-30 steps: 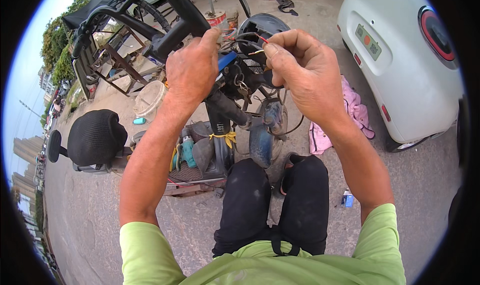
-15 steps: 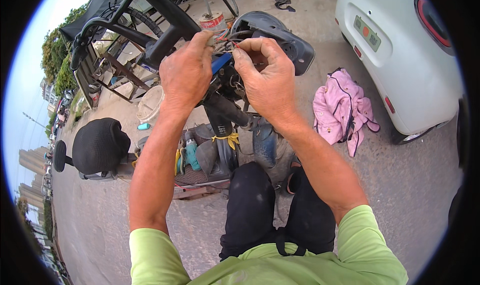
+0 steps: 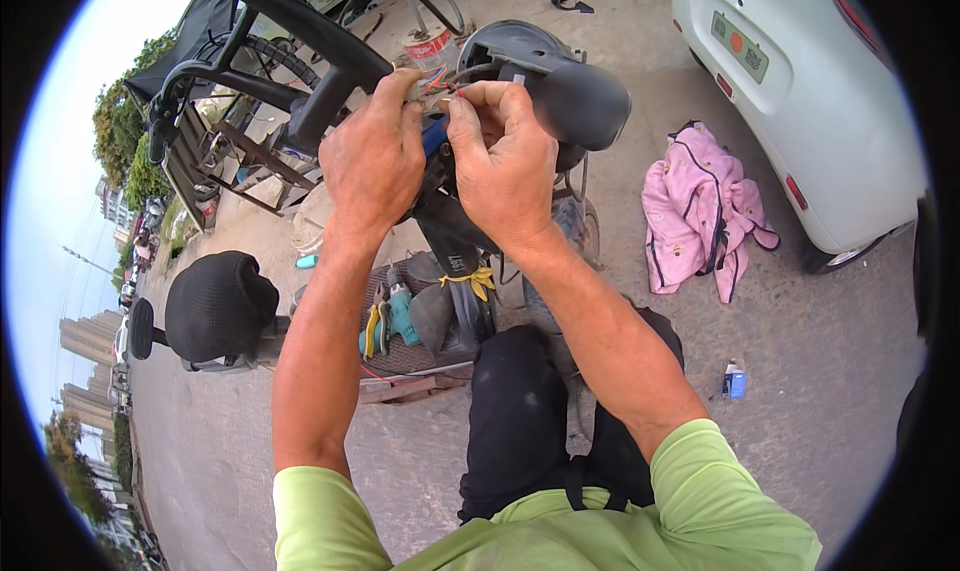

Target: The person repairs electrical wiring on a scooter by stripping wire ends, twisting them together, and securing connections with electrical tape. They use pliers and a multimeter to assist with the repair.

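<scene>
At the upper middle, exposed coloured wires [image 3: 434,81] with red and blue strands cross the scooter's handlebar column. My left hand [image 3: 370,156] is closed on the wire bundle at its left side. Close beside it, my right hand [image 3: 500,166] pinches a thin wire end between thumb and forefinger, its tip partly hidden. A dark headlamp housing [image 3: 505,39] sits behind my right hand, and a blue part [image 3: 435,133] lies between the hands. Yellow ties [image 3: 478,279] circle the black column [image 3: 462,306] below. On the footboard are pliers [image 3: 376,326] and a teal drill [image 3: 400,314].
A white car [image 3: 780,101] stands at right, beside a pink cloth [image 3: 690,211] on the pavement. A small blue box [image 3: 734,379] lies lower right. The black seat [image 3: 215,306] is at left; a metal frame [image 3: 245,151] and red-labelled bucket [image 3: 428,48] stand beyond.
My right hand has moved leftward, closer to my left hand, with the wire still pinched. The view has shifted slightly, showing the pink cloth more fully.
</scene>
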